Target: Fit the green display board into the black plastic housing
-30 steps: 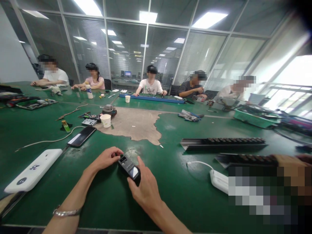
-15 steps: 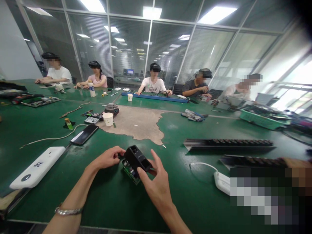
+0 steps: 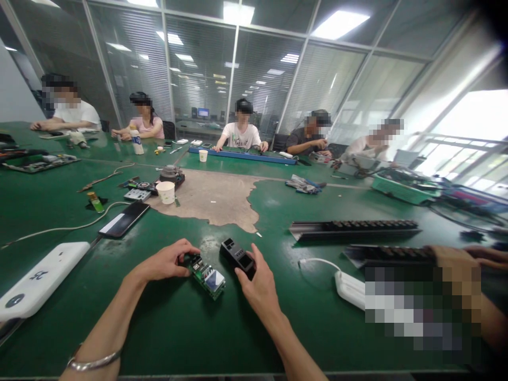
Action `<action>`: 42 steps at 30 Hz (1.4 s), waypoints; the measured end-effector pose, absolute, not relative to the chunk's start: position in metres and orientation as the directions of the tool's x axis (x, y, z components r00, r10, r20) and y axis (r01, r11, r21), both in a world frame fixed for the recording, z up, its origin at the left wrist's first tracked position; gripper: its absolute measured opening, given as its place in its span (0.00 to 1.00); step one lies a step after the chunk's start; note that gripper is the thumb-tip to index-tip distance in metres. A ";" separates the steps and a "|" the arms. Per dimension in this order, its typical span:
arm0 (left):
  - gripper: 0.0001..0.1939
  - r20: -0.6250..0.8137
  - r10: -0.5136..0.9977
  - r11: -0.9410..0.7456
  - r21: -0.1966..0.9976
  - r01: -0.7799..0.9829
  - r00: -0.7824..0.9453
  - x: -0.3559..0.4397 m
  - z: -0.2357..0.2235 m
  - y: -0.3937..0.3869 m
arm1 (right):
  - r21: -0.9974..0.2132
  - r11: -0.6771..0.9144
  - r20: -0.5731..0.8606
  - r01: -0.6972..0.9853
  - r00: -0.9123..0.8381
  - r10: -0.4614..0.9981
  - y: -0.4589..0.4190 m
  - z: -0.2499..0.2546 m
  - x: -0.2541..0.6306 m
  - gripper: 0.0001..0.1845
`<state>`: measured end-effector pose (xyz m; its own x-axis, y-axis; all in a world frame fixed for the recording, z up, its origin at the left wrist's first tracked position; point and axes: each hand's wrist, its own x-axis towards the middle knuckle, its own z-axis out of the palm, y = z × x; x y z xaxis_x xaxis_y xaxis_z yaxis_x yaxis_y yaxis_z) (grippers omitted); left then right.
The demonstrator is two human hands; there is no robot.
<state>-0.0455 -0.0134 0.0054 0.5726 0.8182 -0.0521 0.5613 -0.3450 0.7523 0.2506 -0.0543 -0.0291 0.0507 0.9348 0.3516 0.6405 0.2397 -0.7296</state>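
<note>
A green circuit board point(image 3: 207, 279) with a small pale screen lies on the green table in front of me. My left hand point(image 3: 173, 260) pinches its far left end between thumb and fingers. Just right of the board, my right hand point(image 3: 259, 279) grips a black plastic housing point(image 3: 235, 255) by its near end. Rectangular openings show in the housing's upper face. The two parts are apart, with a narrow strip of table between them.
A phone point(image 3: 124, 219) and a white power bank point(image 3: 42, 280) lie to the left. Beyond stands a paper cup point(image 3: 165, 192). Black rails point(image 3: 355, 230) and a white cabled device point(image 3: 349, 288) are on the right, near another person's arm point(image 3: 456, 264). Several people sit opposite.
My right hand has lifted the black housing off the circuit board and moved it to the right. The board is now uncovered, with my left hand still at its far end.
</note>
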 end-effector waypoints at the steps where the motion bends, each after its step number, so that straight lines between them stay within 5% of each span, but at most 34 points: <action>1: 0.26 -0.043 0.820 -0.351 0.750 0.560 0.571 -0.046 0.004 -0.013 | -0.717 0.257 0.377 0.648 0.050 0.925 -0.055 -0.030 0.249 0.39; 7: 0.22 -0.015 0.829 -0.385 0.710 0.589 0.560 -0.045 0.001 -0.011 | -0.773 0.271 0.362 0.573 0.047 0.931 -0.060 -0.033 0.251 0.38; 12: 0.21 -0.017 0.837 -0.376 0.710 0.596 0.548 -0.044 0.002 -0.011 | -0.935 0.212 0.247 0.286 0.093 0.965 -0.067 -0.017 0.245 0.40; 16: 0.19 0.004 0.856 -0.360 0.722 0.591 0.516 -0.045 -0.004 -0.009 | -0.952 0.235 0.241 0.195 0.005 0.971 -0.078 0.002 0.229 0.40; 29: 0.14 0.034 0.907 -0.298 0.756 0.582 0.420 -0.042 -0.009 -0.003 | -0.799 0.371 0.362 0.473 -0.113 0.925 -0.095 0.010 0.204 0.42; 42: 0.19 0.064 0.901 -0.331 0.740 0.585 0.429 -0.045 -0.013 -0.001 | -0.653 0.404 0.315 0.641 -0.255 0.914 -0.099 0.002 0.200 0.42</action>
<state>-0.0446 -0.0006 -0.0129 0.4293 0.9009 0.0642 0.5847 -0.3314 0.7405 0.1999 -0.0988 0.0017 -0.2553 0.9142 0.3146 0.6409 0.4037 -0.6529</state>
